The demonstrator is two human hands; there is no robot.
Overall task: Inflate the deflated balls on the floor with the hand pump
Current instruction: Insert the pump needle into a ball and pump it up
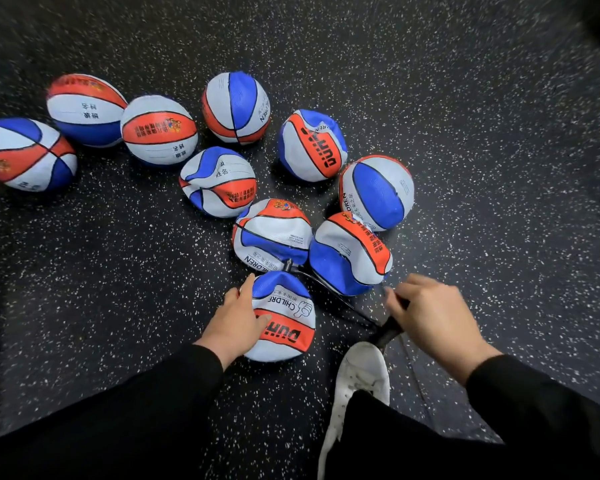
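Note:
Several red, white and blue balls lie on the dark speckled floor. The nearest ball point(286, 318) is deflated and creased, and my left hand point(238, 318) holds its left side with thumb and fingers spread on it. My right hand point(430, 317) grips the black handle of the hand pump point(390, 329), which stands upright beside my white shoe point(359, 379). The pump's thin black hose point(321, 282) runs from the pump up to a fitting near the top of the nearest ball. Two crumpled balls point(272, 235) point(350, 254) lie just beyond it.
Rounder balls sit farther back: three at the far left point(26, 154) point(85, 109) point(158, 129), others in the middle point(236, 107) point(219, 181) and right point(312, 145) point(378, 192). Bare floor point(499, 168) stretches to the right and left front.

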